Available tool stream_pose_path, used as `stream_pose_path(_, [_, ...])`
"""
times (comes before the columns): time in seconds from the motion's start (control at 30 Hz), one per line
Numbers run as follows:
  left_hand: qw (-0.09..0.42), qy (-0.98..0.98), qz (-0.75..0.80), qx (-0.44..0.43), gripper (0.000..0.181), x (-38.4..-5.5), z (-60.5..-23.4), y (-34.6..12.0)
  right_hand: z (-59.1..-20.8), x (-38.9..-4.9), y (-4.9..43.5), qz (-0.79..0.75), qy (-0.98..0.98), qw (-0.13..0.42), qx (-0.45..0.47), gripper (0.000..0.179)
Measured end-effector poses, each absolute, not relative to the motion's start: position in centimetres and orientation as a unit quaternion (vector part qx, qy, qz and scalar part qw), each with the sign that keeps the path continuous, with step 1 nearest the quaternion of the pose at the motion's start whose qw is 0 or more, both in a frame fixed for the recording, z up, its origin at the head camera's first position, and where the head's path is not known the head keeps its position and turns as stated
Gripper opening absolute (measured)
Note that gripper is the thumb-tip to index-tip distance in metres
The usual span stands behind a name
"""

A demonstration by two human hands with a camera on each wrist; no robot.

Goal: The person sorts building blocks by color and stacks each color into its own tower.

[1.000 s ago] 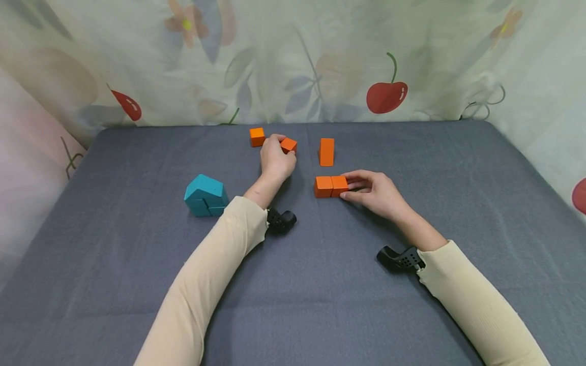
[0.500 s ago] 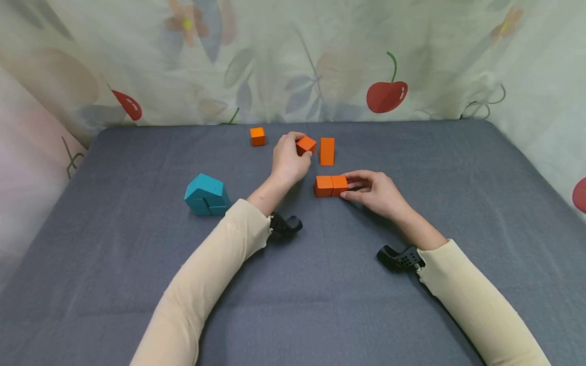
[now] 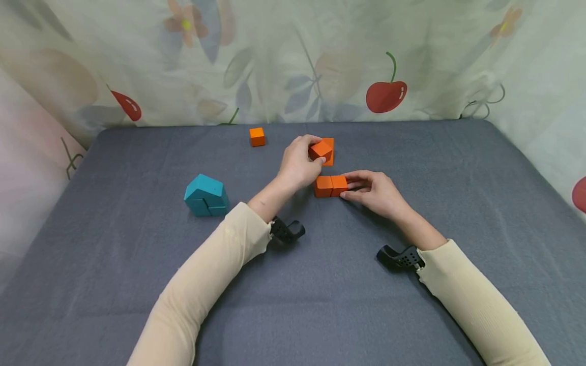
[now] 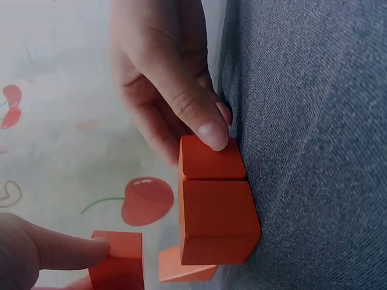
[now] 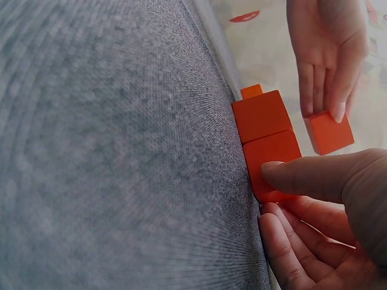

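Note:
My left hand (image 3: 299, 161) pinches an orange block (image 3: 321, 150) between thumb and fingers. In the left wrist view this block (image 4: 124, 263) is raised, tilted in the head view, and overlaps an oblong orange block (image 3: 329, 161) behind it. Two orange blocks (image 3: 323, 186) stand side by side on the cloth, their faces together. My right hand (image 3: 373, 193) grips the right-hand one of this pair, thumb (image 5: 284, 175) on its near face. In the right wrist view the held block (image 5: 331, 133) hangs beyond the pair.
A small orange block (image 3: 257, 136) sits near the back edge of the grey cloth-covered table (image 3: 320, 305). Teal blocks (image 3: 205, 195) stand grouped to the left of my left forearm. A patterned curtain (image 3: 293, 61) hangs behind the table.
My left hand has carried its orange block to the right, away from the small orange block, until it overlaps the oblong block. My right hand and the pair have stayed put.

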State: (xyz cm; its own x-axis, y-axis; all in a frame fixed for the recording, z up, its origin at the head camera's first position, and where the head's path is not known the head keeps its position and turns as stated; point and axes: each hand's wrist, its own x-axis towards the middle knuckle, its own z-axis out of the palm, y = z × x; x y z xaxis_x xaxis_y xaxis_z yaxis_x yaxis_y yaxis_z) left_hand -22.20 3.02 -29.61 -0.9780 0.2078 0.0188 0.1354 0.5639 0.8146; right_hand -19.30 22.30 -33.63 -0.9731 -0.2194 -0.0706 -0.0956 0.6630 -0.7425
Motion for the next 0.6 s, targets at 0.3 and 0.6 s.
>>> stream_pose_path(0.3, [0.062,0.891,0.431,0.127,0.044,-22.03,-29.46,3.24,-33.53,-19.23,22.28,-0.406,0.906,0.079,-0.086,0.046])
stream_pose_path(0.6, [0.107,0.898,0.393,0.165,0.043,-21.9,-29.41,3.47,-33.56,-19.25,22.38,-0.41,0.904,0.079,-0.091,0.047])
